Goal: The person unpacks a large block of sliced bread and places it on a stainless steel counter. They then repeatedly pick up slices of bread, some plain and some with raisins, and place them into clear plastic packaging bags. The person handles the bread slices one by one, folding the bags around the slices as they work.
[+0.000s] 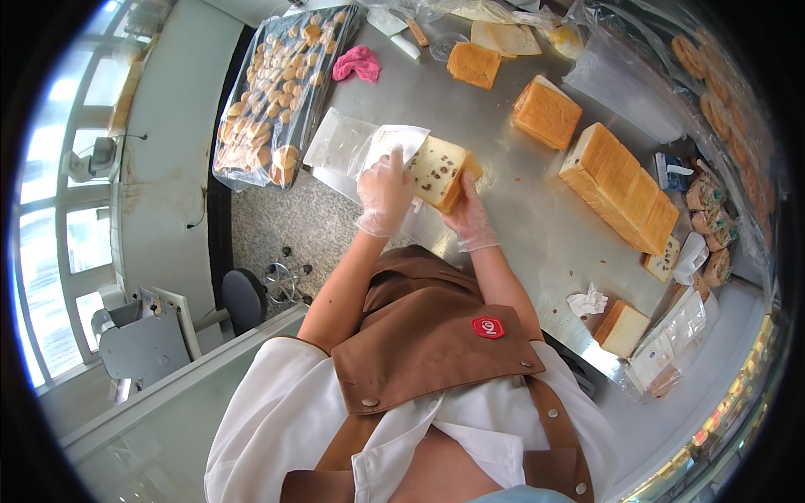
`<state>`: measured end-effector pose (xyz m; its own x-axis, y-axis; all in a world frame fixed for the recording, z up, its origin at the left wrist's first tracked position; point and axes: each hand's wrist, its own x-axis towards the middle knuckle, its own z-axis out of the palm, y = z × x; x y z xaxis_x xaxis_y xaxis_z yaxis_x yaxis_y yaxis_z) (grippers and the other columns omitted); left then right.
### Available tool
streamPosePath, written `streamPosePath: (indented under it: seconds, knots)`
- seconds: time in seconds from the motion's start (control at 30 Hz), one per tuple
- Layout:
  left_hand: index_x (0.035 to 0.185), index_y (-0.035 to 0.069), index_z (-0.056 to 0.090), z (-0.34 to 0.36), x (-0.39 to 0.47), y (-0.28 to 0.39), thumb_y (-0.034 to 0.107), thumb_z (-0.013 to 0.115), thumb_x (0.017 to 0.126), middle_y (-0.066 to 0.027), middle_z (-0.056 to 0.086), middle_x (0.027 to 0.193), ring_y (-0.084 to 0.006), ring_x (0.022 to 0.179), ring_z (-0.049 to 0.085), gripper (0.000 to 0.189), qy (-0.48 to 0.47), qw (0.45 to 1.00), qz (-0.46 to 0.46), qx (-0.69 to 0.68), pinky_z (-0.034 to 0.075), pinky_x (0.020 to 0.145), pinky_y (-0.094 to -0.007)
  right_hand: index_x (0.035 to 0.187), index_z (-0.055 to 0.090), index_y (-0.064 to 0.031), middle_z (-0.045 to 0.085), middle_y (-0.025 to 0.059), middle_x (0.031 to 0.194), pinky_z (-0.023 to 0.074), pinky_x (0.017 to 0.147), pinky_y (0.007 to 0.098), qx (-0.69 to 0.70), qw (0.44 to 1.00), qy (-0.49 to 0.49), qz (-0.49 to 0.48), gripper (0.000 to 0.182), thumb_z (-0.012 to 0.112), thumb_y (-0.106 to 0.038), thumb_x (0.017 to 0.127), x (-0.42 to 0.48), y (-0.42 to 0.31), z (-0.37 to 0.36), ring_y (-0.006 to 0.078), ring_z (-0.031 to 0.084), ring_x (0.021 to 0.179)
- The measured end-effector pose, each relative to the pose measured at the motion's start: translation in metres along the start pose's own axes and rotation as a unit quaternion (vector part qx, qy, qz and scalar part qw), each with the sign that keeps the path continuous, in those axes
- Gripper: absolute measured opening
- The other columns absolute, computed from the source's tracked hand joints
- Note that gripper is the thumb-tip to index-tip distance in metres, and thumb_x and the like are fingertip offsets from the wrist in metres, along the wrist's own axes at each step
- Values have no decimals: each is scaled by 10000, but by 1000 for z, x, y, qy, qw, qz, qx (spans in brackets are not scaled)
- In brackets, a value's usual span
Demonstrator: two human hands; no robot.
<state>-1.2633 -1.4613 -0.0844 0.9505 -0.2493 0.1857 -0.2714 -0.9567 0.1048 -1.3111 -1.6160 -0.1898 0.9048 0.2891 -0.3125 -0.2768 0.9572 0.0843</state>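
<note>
Both my hands wear clear disposable gloves. With my right hand (470, 212) I hold the crust side of a block of sliced bread (440, 168) dotted with dark bits, perhaps raisins. My left hand (385, 188) grips a white and clear bread bag (343, 141) at its mouth. The bag's white part covers the left end of the bread, and its clear part lies flat to the left. My left fingers hide part of the bag's opening. Both hands are above the near left edge of the steel table (478, 113).
A plastic-covered tray of small round cookies (270, 94) stands at the left. Near it lie a pink cloth (357, 64) and a white-handled scraper (393, 31). To the right are a bread block (547, 113), a long sliced loaf (619, 188), crumpled tissue (587, 300) and packaged bread (710, 214).
</note>
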Motion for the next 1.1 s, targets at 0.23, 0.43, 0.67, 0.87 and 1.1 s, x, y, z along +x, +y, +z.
streamPosePath:
  seconds: [0.23,0.43,0.67,0.87,1.1]
  knots:
    - [1038,68,598,-7,25,6,157,624,841,-145,683,831,-332,716,672,218,-86,993,51,69,520,629,-456,1416,468,-149,554,37,1388,474,1100,425,-30,999,-19,27,579,687,-365,926,3,-3,-2,207,518,1303]
    - [961,70,581,-11,6,6,56,639,810,-106,594,725,-329,651,615,162,16,994,94,-45,494,603,-427,1416,468,-142,554,34,1389,446,1111,453,19,998,-55,27,570,673,-368,934,-3,-2,0,216,504,1318]
    - [881,56,554,-36,10,20,1,636,782,-113,586,904,-327,752,587,139,142,975,115,-125,491,657,-449,1420,462,-138,550,52,1381,441,1097,474,-25,997,-70,35,537,660,-326,957,-7,-13,-21,226,509,1309]
    - [890,47,548,-21,10,16,-7,622,799,-136,586,969,-371,817,595,129,179,960,117,-179,494,667,-470,1435,427,-95,529,84,1397,474,1072,452,-13,996,-70,49,526,630,-286,989,-11,-8,-4,238,525,1291]
    - [945,56,589,-6,15,10,53,596,863,-144,597,969,-367,843,624,82,5,995,33,-97,509,697,-454,1450,411,-84,530,95,1394,493,1054,463,-83,993,-21,77,571,625,-342,988,-6,-9,-17,240,540,1280]
